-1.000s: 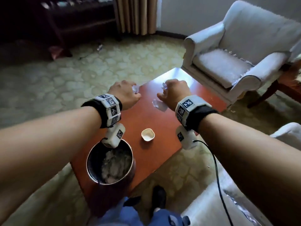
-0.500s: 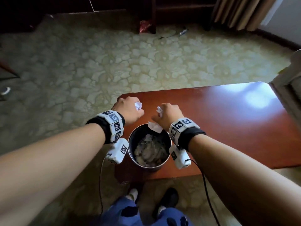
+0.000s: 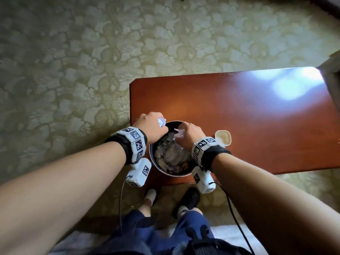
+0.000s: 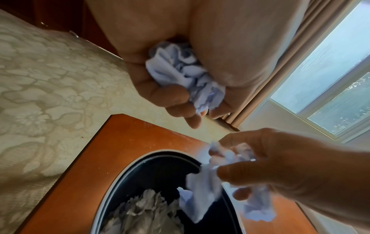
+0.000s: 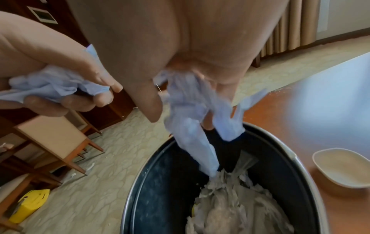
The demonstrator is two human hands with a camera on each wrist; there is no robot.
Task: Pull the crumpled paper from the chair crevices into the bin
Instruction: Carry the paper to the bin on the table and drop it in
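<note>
Hands over the bin (image 3: pixel 166 173) on the red table (image 3: pixel 239 111). Left hand (image 3: pixel 150 127), at the rim's 10 o'clock, clutches a paper wad (image 4: pixel 184 74). Right hand (image 3: pixel 189 136), at 1 o'clock, loosely pinches paper strips (image 5: pixel 197 125) trailing onto the heap (image 5: pixel 236 205) inside. Small bowl (image 3: pixel 223 138) at 2 o'clock.

A floral carpet (image 3: pixel 92 70) covers the floor. A red-brown table (image 3: pixel 239 107) reflects bright light. Beige curtains (image 4: pixel 300 71) hang beside a window (image 4: pixel 330 79). A wooden chair (image 5: pixel 54 139) stands apart.
</note>
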